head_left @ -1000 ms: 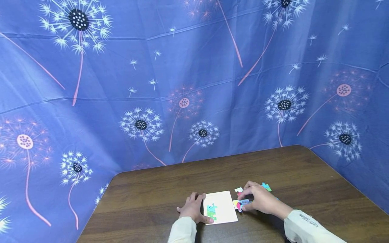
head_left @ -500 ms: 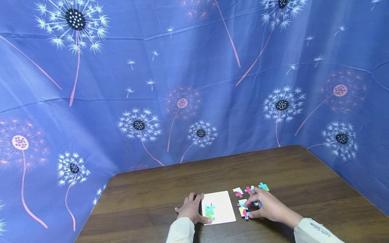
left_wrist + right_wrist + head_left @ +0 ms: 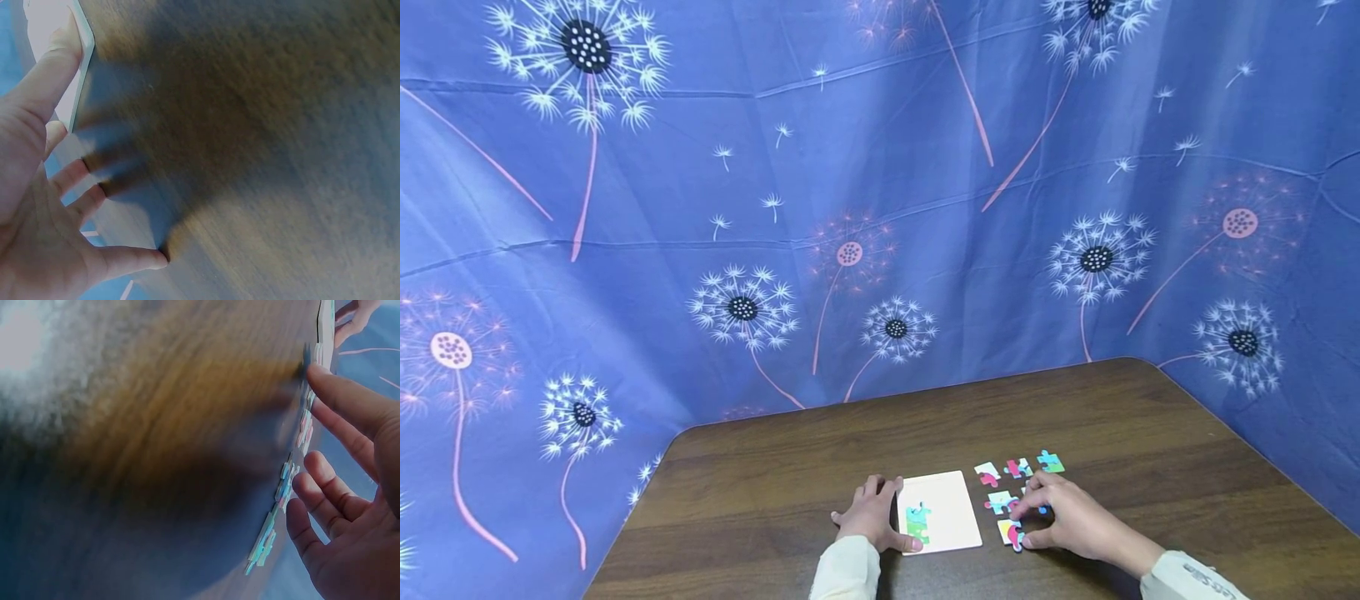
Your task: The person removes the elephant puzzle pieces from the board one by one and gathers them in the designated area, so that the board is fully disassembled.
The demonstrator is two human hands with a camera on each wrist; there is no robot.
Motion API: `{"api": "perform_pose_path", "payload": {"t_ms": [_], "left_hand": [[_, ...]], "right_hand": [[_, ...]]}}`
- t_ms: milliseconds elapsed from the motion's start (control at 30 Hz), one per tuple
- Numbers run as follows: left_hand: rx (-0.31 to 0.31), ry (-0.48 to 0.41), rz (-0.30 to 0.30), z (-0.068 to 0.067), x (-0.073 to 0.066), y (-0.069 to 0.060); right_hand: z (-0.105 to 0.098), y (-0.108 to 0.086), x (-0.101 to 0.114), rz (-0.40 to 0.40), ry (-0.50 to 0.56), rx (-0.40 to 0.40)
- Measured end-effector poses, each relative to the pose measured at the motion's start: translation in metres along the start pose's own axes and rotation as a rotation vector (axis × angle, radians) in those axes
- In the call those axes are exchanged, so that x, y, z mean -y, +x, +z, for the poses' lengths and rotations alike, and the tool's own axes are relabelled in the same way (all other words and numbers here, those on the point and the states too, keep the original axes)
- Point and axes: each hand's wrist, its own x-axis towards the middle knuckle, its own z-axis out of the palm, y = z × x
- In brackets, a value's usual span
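Observation:
In the head view my left hand [image 3: 868, 518] rests spread at the left side of a square pale puzzle board [image 3: 951, 517]. Its thumb lies on the board's near left corner and the index finger touches the far left corner. Joined green and blue puzzle pieces [image 3: 917, 521] lie in the board's left part. My right hand [image 3: 1071, 517] holds a yellow, white and red puzzle piece [image 3: 1011, 532] on the table, thumb at its right edge and index finger at its far edge. Just beyond it lies a white and blue piece [image 3: 998, 502], partly hidden by the fingers.
More loose pieces form a far row: a white and red piece [image 3: 988, 474], a red and white piece [image 3: 1018, 468] and a blue and green piece [image 3: 1051, 461]. They lie on the brown wooden table [image 3: 790, 467]. A blue dandelion-print cloth [image 3: 925, 208] hangs behind.
My right hand has moved right and nearer with the yellow, white and red piece, away from the board's edge. More loose pieces show now. My left hand stays on the board.

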Motion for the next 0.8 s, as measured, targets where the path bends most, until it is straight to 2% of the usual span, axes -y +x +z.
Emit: {"api": "perform_pose_path", "payload": {"t_ms": [333,800], "left_hand": [[-0.014,-0.006,0.009,-0.0006,0.0007,-0.0002],[0.008,-0.030,-0.010,-0.0004,0.0006,0.0012]], "right_hand": [[-0.0012,-0.0016,0.0026,0.071,-0.012,0.048],[-0.0054,0.0049,0.0015,0.061,0.017,0.070]]}}
